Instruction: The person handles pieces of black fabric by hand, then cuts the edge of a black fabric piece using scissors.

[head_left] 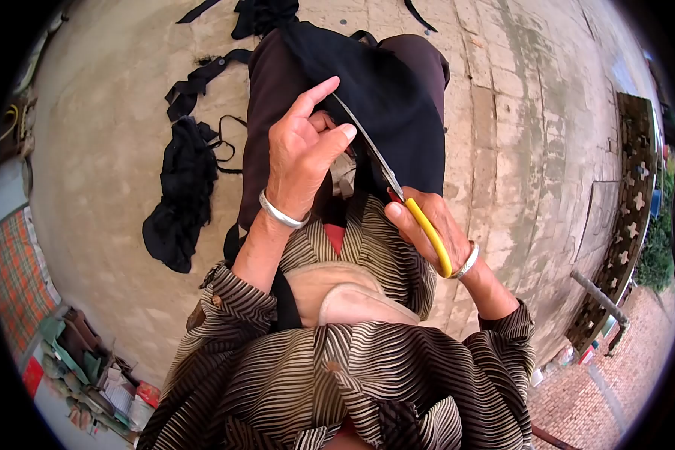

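Note:
A black cloth (397, 112) lies across my knees, over dark trousers (266, 142). My right hand (427, 225) grips a pair of scissors (379, 161) with yellow handles. Their long blades point up and to the left over the cloth, toward my left hand (304, 146). That hand is just left of the blades, index finger stretched out and thumb apart, the other fingers partly curled. I see nothing held in it, though its palm side is partly hidden. Each wrist wears a silver bangle.
Black cloth scraps lie on the paved floor: a crumpled heap (180, 195) at left, a strip (195, 86) above it, and another piece (266, 15) beyond my knees. A plaid cloth (22, 277) and piled goods stand far left. A patterned low wall (630, 195) runs along the right.

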Demonstrator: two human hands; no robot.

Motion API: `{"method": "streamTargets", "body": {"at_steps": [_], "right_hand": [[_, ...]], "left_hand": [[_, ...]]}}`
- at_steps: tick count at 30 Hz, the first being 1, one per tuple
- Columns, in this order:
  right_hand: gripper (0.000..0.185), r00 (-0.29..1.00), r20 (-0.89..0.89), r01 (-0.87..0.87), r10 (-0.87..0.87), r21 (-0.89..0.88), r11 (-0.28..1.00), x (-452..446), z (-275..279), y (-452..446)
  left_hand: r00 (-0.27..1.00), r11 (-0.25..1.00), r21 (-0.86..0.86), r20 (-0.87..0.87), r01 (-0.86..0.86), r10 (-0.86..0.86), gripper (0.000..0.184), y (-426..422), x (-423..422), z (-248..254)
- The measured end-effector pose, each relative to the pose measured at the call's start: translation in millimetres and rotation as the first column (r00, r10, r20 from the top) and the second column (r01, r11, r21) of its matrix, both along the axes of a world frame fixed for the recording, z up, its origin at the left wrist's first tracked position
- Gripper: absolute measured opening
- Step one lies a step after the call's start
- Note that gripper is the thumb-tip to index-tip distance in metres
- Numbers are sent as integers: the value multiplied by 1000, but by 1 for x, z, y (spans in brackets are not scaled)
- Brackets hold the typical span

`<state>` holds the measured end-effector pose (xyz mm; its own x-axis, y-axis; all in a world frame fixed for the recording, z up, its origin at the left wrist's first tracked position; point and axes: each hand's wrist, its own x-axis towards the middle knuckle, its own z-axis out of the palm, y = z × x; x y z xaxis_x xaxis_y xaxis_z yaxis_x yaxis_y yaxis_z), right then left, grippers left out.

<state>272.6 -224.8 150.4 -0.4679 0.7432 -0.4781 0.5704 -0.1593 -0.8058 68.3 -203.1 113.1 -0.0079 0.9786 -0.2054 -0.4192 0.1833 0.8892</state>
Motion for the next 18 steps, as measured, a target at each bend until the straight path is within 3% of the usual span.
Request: {"method": "streamTargets", "body": {"at_steps": [9,11,14,18], "right_hand": [[63,999,19,-28,27,71,997,4,-11,-10],[66,998,26,-62,61,24,998,5,-8,-8],[69,993,-113,-65,47,-165,984,8,-7,-8],[72,985,-172,-48,15,-190,981,4,-7,-4]], "left_hand": [[1000,1000,13,21,0,0,59,0,2,-4],[998,1000,16,55,14,-14,62,0,2,-2],[998,998,22,41,55,-56,66,-1,-2,-6],[999,999,11,35,37,-37,70,2,-3,-7]]}}
